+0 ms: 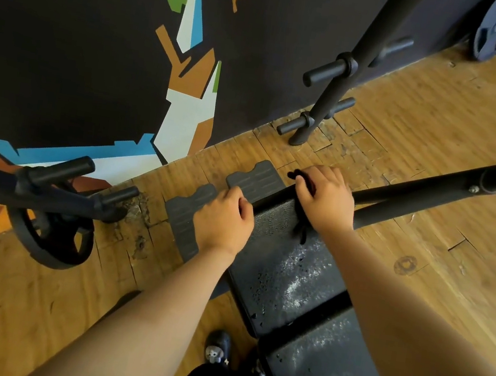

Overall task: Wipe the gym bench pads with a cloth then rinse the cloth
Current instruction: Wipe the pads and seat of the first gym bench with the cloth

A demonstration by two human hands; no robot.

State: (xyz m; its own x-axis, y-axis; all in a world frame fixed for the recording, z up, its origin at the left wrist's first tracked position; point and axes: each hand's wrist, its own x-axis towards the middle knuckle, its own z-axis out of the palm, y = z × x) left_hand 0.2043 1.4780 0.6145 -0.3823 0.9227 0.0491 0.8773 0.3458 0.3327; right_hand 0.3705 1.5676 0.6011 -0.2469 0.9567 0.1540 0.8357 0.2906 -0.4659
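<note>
Black cloth (304, 180) clamped in right hand (325, 199) fingers, pressed to bench pad (280, 266) for wiping — left hand (224, 216) fingers grip pad edge, likely bracing.

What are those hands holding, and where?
The right hand grips a black cloth around its middle, ends sticking out; the left hand curls over the bench pad's far corner.

No readable text, labels, brands or numbers anywhere in view

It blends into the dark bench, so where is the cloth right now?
Head view: the black cloth is gripped under the right hand at the far end of the bench pad, beside the dark metal bar.
</note>
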